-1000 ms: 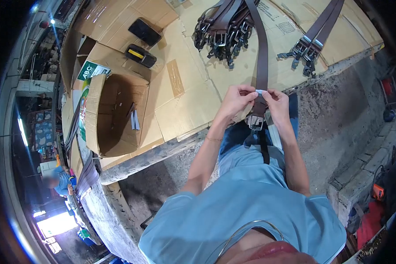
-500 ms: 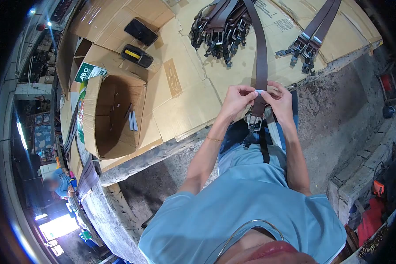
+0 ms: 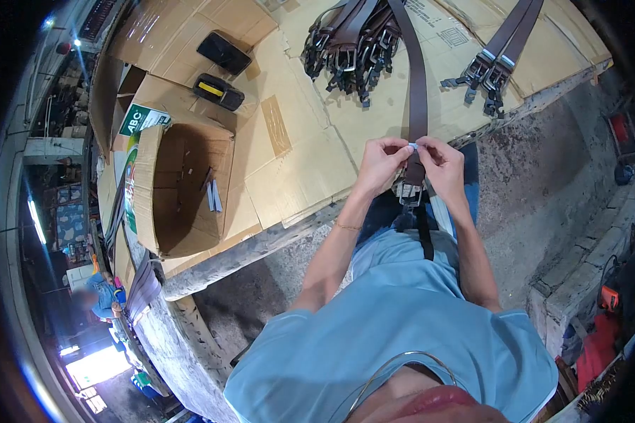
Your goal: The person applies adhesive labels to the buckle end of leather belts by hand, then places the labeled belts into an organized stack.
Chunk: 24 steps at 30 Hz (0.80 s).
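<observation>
A brown belt (image 3: 418,77) runs down the cardboard-covered table and over its front edge, its buckle (image 3: 409,192) hanging just below the hands. Around the belt lies a small white strip (image 3: 413,146), pinched from both sides. My left hand (image 3: 382,163) holds the strip's left end between thumb and fingers. On the right end, my right hand (image 3: 441,163) has its thumb and fingertips pressed together. Further up lies a pile of belts with buckles (image 3: 349,53). Two more brown belts (image 3: 497,60) lie at the right.
An open cardboard box (image 3: 190,183) with white strips inside stands at the left of the table. Behind it lie a black phone (image 3: 224,53) and a black case with a yellow item (image 3: 219,92). Another person (image 3: 104,295) is at the far left.
My right hand's fingers have come in closer to the strip, and the hand has shifted slightly left. The belt between the hands has moved a little to the left.
</observation>
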### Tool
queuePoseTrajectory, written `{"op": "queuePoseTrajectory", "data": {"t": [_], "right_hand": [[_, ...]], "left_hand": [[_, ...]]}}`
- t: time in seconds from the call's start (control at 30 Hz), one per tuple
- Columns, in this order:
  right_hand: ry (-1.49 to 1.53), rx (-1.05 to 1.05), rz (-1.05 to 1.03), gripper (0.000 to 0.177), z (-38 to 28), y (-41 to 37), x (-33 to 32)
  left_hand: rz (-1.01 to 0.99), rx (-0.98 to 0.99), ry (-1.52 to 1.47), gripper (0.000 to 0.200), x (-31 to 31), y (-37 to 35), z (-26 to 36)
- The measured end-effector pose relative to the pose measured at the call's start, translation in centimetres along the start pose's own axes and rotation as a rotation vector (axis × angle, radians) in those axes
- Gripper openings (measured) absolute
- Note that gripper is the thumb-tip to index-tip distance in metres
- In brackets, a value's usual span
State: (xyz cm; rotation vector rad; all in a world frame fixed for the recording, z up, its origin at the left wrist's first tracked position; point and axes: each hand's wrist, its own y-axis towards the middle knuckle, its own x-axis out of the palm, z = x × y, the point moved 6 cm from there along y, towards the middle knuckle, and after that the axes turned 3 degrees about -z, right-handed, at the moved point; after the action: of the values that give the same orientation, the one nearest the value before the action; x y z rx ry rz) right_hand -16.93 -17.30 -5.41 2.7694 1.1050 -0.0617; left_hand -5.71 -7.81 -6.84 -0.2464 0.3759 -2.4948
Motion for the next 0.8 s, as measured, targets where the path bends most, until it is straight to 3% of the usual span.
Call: {"op": "queuePoseTrajectory", "data": {"t": [0.2,0.3,0.37,0.47,0.8], "right_hand": [[0.015,0.009,-0.003,0.011,-0.2,0.0,0.0],[-0.024,0.027,-0.038,0.019,-0.7,-0.1,0.3],[0.249,0.077,0.037,0.031,-1.2,-0.2,0.2],[0.364,0.213,0.019,0.04,0.7,-0.5,-0.4],[0.23,0.285,0.003,0.034,1.6,-0.8,-0.4]], "left_hand": [[0.04,0.022,-0.015,0.011,0.4,-0.3,0.1],[0.058,0.052,-0.003,0.012,0.4,-0.3,0.0],[0.08,0.1,0.045,0.012,0.3,-0.4,0.5],[0.097,0.124,0.066,0.012,0.3,-0.5,0.9],[0.092,0.083,0.061,0.011,0.5,-0.4,0.7]]}}
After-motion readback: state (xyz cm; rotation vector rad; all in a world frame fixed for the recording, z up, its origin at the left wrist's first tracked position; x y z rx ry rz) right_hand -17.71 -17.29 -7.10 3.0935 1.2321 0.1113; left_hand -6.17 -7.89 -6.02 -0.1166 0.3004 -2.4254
